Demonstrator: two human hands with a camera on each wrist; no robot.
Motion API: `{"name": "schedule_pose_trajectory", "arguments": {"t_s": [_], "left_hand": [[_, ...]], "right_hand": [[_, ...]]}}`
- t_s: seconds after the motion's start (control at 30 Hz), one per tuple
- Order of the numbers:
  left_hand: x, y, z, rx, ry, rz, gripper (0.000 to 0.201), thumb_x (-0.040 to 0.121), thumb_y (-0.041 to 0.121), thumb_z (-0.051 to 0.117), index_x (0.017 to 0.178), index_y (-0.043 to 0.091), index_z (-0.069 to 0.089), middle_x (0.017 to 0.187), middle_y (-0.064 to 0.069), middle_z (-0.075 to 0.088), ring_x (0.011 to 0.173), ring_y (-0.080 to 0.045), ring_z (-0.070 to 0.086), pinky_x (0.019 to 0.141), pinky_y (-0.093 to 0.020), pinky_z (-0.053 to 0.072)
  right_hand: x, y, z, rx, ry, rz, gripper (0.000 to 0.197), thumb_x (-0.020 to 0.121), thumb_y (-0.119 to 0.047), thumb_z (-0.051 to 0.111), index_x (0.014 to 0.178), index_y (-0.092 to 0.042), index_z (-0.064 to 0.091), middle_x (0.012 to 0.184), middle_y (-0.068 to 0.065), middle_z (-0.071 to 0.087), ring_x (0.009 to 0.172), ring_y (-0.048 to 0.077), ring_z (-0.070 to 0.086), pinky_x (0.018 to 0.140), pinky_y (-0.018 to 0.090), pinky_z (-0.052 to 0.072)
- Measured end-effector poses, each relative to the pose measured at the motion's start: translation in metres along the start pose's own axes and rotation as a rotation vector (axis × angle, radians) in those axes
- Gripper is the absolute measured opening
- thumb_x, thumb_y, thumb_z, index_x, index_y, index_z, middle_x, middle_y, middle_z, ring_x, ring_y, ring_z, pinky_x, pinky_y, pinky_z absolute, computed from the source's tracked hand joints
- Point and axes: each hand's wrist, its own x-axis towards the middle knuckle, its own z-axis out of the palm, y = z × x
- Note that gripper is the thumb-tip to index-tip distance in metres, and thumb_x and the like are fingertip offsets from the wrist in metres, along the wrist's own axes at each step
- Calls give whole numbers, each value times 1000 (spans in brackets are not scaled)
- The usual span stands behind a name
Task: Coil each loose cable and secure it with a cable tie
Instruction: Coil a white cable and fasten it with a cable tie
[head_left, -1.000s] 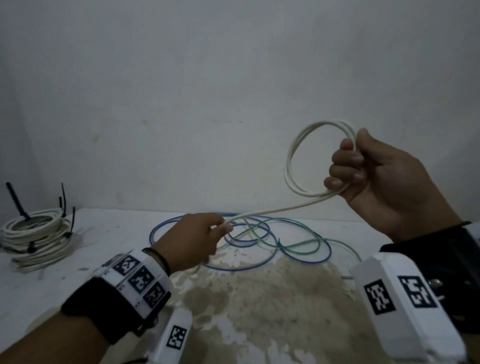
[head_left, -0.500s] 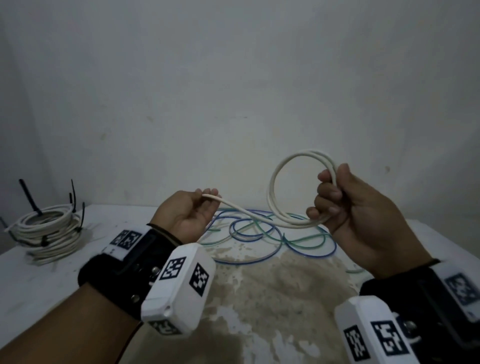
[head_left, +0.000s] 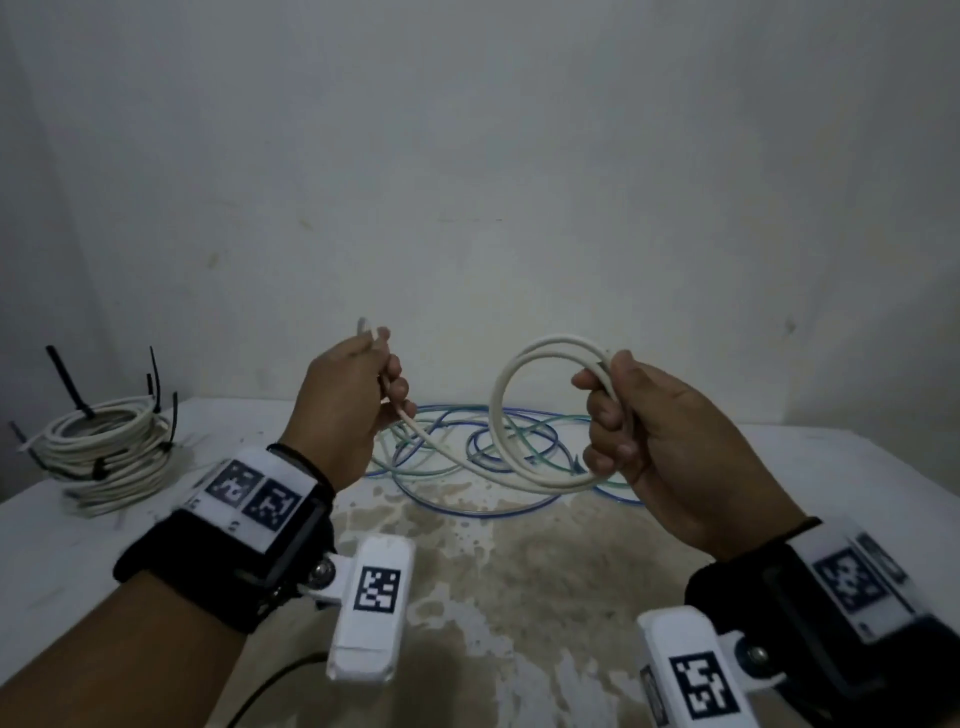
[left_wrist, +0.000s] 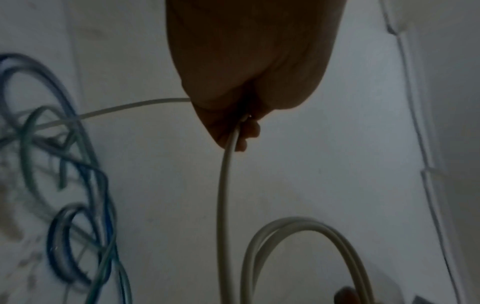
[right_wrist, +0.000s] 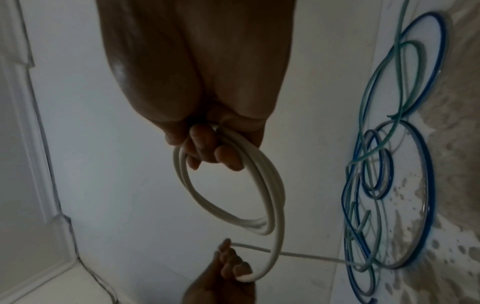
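My right hand (head_left: 605, 410) grips a small coil of white cable (head_left: 497, 410) of two or three loops, held upright above the table. From the coil's bottom one strand runs left to my left hand (head_left: 387, 384), whose curled fingers hold it near its free end. That end pokes up just above the fingers. In the right wrist view the fingers (right_wrist: 207, 152) wrap the top of the white coil (right_wrist: 270, 185). The left wrist view shows the white cable (left_wrist: 224, 185) leaving my left hand (left_wrist: 241, 127).
A loose blue cable (head_left: 470, 512) and a green cable (head_left: 415, 470) lie tangled on the white table (head_left: 779, 467) under my hands. A tied bundle of white cable (head_left: 104, 447) with black cable ties (head_left: 67, 384) sits at the far left. The wall is close behind.
My left hand rose from the table and now holds the white cable near its end. My right hand came down with the coil, and both hands are now level.
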Motion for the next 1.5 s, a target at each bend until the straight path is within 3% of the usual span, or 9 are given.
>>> {"name": "schedule_pose_trajectory", "arguments": {"t_s": [0.1,0.4,0.53,0.67,0.87,1.03,1.23,1.4,1.5], "left_hand": [[-5,14,4,215,-167,102,20,101,9,40,111,11,58,64,-1,45,47,-12,42,44,-24,43],[-8,32,6,658,-354,235,24,100,10,42,100,16,66,64,-5,50,57,-16,50,64,-32,50],[-12,31,8,758,-383,299,26,100,13,41,91,18,65,61,-1,51,53,-7,50,57,-16,45],[-17,29,8,933,-453,382,25,100,14,40,92,24,62,62,4,51,50,-2,46,54,-19,43],[-28,25,10,859,-578,328,25,100,11,42,98,16,67,79,0,69,68,-11,67,69,-30,55],[-42,19,16,728,-634,303,31,92,24,44,100,6,69,70,-22,61,54,-24,57,59,-37,50],[-48,11,19,592,-662,205,28,97,23,50,114,12,69,68,-1,60,56,-11,52,56,-23,45],[-45,4,18,594,-549,222,18,92,22,60,97,12,74,58,-9,51,52,-17,42,50,-26,38],[-45,3,20,661,-475,278,17,92,21,61,85,13,74,51,8,55,48,-11,45,50,-22,38]], "right_hand": [[1,4,4,-105,-60,34,36,86,-37,45,86,-3,59,56,-2,35,42,10,30,44,25,36],[7,7,22,-274,-158,99,38,88,-39,47,84,-4,62,57,-1,27,45,11,24,44,26,26],[9,9,30,-376,-223,138,38,91,-40,47,84,-6,63,57,-2,27,47,12,22,44,26,24],[13,5,30,-415,-240,205,37,97,-35,44,86,-4,62,54,-5,29,43,10,23,43,23,24],[16,1,28,-478,-253,231,25,98,-32,44,81,-14,41,56,-2,33,45,11,20,44,24,20],[15,1,25,-480,-193,125,27,93,-26,57,71,-13,47,54,2,47,41,12,26,41,21,24],[13,1,22,-589,-134,31,30,93,-28,57,66,-14,57,56,2,50,45,13,33,42,23,28],[13,6,20,-658,-122,15,20,93,-16,55,80,-5,65,52,-2,51,48,14,42,48,25,36],[11,11,22,-782,-76,-105,21,94,-18,54,83,-8,70,52,0,59,46,12,51,51,24,42]]}}
